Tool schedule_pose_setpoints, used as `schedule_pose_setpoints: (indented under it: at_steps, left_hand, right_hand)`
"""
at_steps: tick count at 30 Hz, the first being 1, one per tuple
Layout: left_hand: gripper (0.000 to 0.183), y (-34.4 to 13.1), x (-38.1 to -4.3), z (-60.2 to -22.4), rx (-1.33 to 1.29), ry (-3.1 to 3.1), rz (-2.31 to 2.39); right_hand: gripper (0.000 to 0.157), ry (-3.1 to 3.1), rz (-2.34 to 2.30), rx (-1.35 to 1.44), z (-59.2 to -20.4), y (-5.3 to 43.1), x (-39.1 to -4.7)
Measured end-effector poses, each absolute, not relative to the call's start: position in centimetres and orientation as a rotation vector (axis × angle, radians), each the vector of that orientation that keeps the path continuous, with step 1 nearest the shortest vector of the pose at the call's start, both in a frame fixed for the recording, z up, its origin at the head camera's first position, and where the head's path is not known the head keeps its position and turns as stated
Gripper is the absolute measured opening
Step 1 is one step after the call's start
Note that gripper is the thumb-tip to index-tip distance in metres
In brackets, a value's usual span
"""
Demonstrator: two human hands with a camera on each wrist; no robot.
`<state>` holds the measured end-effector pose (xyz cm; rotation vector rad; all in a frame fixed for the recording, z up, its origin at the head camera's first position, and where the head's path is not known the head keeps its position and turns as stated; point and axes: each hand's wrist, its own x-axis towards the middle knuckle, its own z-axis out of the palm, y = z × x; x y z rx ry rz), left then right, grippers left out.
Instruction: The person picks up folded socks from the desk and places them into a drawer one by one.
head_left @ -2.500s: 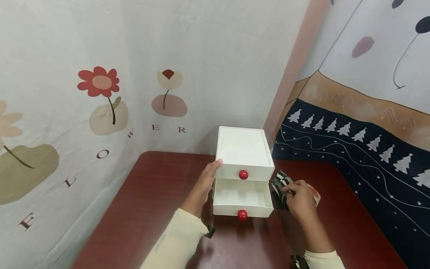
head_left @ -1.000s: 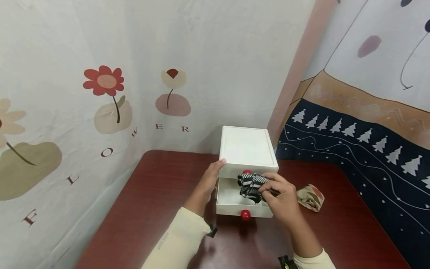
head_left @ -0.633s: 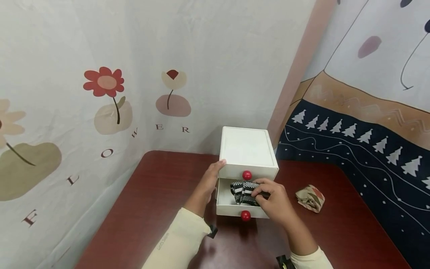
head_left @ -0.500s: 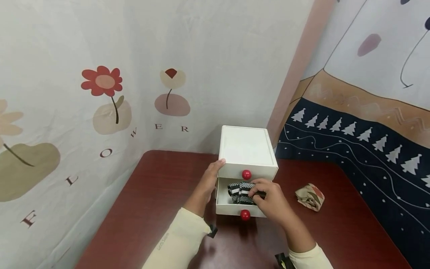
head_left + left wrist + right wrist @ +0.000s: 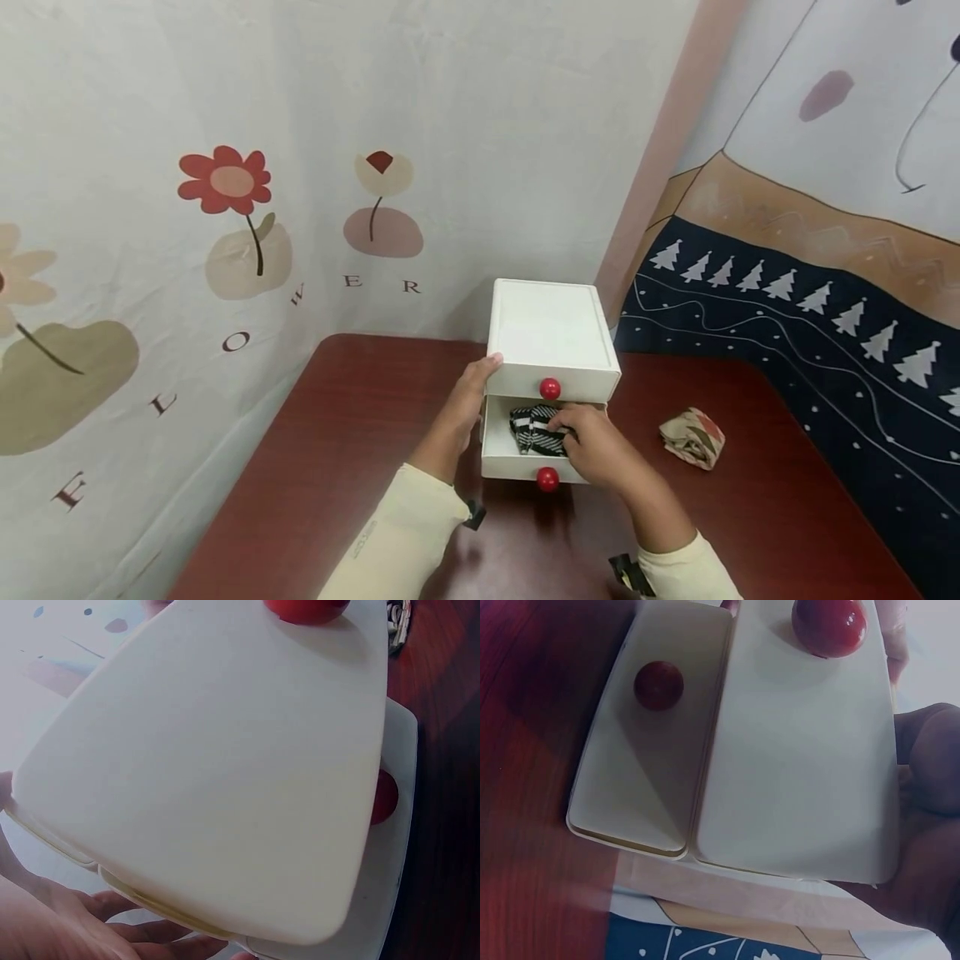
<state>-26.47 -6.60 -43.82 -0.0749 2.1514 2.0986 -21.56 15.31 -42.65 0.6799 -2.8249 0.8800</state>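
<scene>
A white drawer box with red knobs stands on the table, one drawer pulled out below the top one. Inside that drawer lies a folded black-and-white striped cloth. My right hand reaches in from the right, fingers resting on the cloth and covering its right end. At the box's left front corner, my left hand holds on, thumb over the edge and fingers along the side. Both wrist views show another drawer front beneath the pulled-out one.
To the right of the box, a folded beige cloth with red and green patches lies on the dark red table. Behind the table hangs a pale flower-printed wall covering; a navy one with white trees is at the right.
My right hand has carried the striped cloth from the table at right into the drawer. Its fingers have since loosened their pinch and moved left over the cloth. My left hand stays put.
</scene>
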Motion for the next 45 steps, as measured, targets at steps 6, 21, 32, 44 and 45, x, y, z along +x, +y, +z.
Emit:
schedule_pose_setpoints:
  at_steps: [6,21,32,44,45]
  left_hand:
    - [0.077,-6.5,-26.3,-44.0,-0.061,2.14,2.1]
    - [0.079,-6.8,-26.5,-43.6,-0.085,2.14,2.105]
    - [0.081,-6.7,-26.8,-43.7,-0.088,2.122,2.111]
    - [0.08,-6.8,-26.6,-43.8,-0.089,2.135,2.108]
    - [0.08,-6.8,-26.7,-43.8,-0.09,2.134,2.108]
  right_hand:
    - [0.036,-2.911,0.816,0.63,-42.2,15.0,-21.2]
    - [0.022,-2.598,0.654,0.428,-42.0,13.3,-17.0]
    - [0.013,-2.097,0.683,0.522,-43.9,11.8,-16.3]
    - [0.026,-2.294,0.615,0.288,-45.3,12.1,-14.5]
    - [0.025,-2.33,0.615,0.264,-45.3,12.1,-14.4]
